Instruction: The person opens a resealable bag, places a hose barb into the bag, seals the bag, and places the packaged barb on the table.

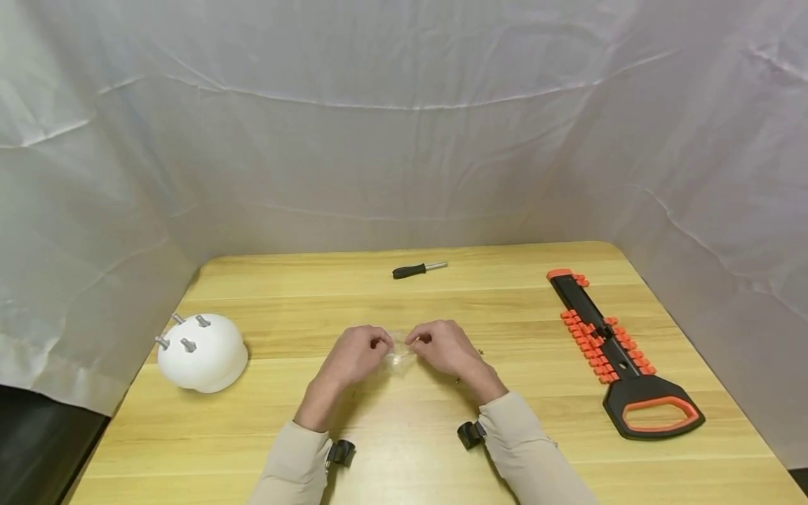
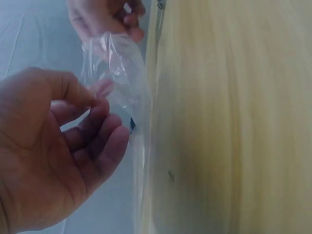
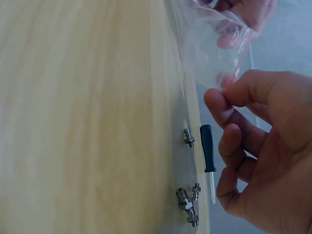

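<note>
A clear plastic bag (image 1: 398,360) is stretched between my two hands above the wooden table. My left hand (image 1: 361,353) pinches one side of it between thumb and forefinger, its other fingers loosely curled. On the opposite side, the right hand (image 1: 443,345) pinches the bag's edge, where a reddish line shows in the right wrist view. The bag (image 3: 212,53) looks see-through, with nothing visible inside. Small metal fittings lie on the table near the right hand: one single fitting (image 3: 188,138) and a small cluster (image 3: 186,202) beside it.
A screwdriver-like tool (image 1: 410,271) with a black handle lies toward the table's back edge. On the left sits a white rounded object (image 1: 211,361) with several metal posts pointing up. A long black tool (image 1: 650,396) with an orange-lined handle and rows of orange pieces lies right.
</note>
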`<action>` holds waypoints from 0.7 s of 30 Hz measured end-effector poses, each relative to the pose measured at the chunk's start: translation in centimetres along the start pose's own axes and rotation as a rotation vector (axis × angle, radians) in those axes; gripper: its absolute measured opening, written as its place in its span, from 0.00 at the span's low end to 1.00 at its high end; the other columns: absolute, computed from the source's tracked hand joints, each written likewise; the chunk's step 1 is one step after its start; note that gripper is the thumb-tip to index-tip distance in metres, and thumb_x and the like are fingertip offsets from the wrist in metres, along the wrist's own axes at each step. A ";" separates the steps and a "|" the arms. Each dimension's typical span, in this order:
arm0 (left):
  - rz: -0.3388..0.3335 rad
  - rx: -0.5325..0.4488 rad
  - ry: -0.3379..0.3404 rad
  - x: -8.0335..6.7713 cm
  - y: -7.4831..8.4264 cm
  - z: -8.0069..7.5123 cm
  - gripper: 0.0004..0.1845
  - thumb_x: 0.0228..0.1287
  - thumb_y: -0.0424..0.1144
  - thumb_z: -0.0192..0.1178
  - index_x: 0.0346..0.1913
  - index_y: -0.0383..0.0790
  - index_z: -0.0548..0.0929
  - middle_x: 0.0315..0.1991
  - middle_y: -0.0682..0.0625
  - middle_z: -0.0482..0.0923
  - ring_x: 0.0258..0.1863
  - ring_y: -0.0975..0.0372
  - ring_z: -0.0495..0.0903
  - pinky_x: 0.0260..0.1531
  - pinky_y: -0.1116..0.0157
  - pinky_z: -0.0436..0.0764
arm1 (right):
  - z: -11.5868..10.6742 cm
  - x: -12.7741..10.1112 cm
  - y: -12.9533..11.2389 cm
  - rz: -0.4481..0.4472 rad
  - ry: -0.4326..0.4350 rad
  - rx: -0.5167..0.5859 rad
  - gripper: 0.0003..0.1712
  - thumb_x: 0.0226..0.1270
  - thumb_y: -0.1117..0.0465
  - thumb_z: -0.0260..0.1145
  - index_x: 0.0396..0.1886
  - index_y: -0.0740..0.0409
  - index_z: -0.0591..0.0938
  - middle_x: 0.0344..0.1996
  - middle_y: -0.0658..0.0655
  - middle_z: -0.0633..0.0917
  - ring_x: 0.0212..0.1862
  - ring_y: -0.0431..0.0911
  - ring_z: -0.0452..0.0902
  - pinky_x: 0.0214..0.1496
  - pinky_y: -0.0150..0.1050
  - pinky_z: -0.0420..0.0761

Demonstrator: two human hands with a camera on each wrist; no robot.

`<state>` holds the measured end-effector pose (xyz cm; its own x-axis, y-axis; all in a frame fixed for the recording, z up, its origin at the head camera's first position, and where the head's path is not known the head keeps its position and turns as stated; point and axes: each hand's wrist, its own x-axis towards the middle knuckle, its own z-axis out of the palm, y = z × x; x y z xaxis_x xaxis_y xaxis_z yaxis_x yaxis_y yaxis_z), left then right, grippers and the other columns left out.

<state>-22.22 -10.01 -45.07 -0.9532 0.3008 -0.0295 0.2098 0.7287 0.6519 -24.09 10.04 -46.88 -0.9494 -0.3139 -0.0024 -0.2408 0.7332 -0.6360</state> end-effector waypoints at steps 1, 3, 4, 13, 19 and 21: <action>0.005 -0.008 0.000 0.0 0.1 0.1 0.11 0.66 0.36 0.52 0.34 0.47 0.86 0.33 0.53 0.82 0.17 0.66 0.67 0.20 0.70 0.70 | 0.0 0.0 0.0 -0.012 -0.002 -0.003 0.07 0.65 0.57 0.65 0.36 0.41 0.88 0.31 0.42 0.86 0.27 0.37 0.73 0.32 0.33 0.75; 0.027 -0.005 -0.003 0.0 0.3 0.2 0.10 0.64 0.36 0.54 0.32 0.46 0.85 0.27 0.55 0.81 0.17 0.67 0.68 0.23 0.71 0.71 | 0.2 0.1 -0.1 -0.037 -0.004 -0.009 0.07 0.64 0.58 0.65 0.37 0.43 0.88 0.30 0.42 0.86 0.27 0.35 0.74 0.32 0.32 0.75; 0.039 0.004 -0.002 0.0 0.4 0.3 0.09 0.63 0.36 0.54 0.31 0.46 0.84 0.24 0.56 0.80 0.18 0.68 0.69 0.25 0.71 0.72 | 0.3 0.2 -0.1 -0.049 -0.003 -0.014 0.08 0.63 0.59 0.64 0.36 0.44 0.88 0.29 0.42 0.86 0.27 0.35 0.74 0.31 0.31 0.76; 0.018 0.074 0.051 0.3 0.4 0.6 0.10 0.55 0.30 0.58 0.24 0.48 0.82 0.22 0.57 0.78 0.20 0.67 0.71 0.26 0.70 0.73 | 0.3 0.1 -0.3 -0.039 0.045 -0.054 0.10 0.53 0.67 0.66 0.32 0.49 0.88 0.25 0.44 0.86 0.26 0.34 0.76 0.29 0.28 0.77; 0.042 0.110 0.066 0.7 0.1 0.4 0.08 0.58 0.30 0.59 0.26 0.45 0.83 0.30 0.53 0.74 0.29 0.63 0.71 0.30 0.67 0.74 | 0.1 0.0 -0.4 -0.040 0.079 -0.090 0.08 0.51 0.66 0.68 0.26 0.48 0.88 0.22 0.43 0.86 0.23 0.33 0.74 0.27 0.27 0.76; 0.069 0.098 0.048 0.8 -0.2 0.4 0.04 0.62 0.31 0.59 0.33 0.43 0.83 0.35 0.51 0.75 0.34 0.61 0.72 0.35 0.65 0.75 | 0.0 0.0 -0.4 -0.049 0.076 -0.094 0.09 0.51 0.67 0.67 0.26 0.48 0.88 0.23 0.44 0.86 0.23 0.33 0.74 0.27 0.27 0.76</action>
<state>-22.94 -9.64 -45.51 -0.9447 0.3242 0.0502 0.2930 0.7650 0.5736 -24.03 9.71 -46.64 -0.9479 -0.3065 0.0872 -0.3012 0.7724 -0.5591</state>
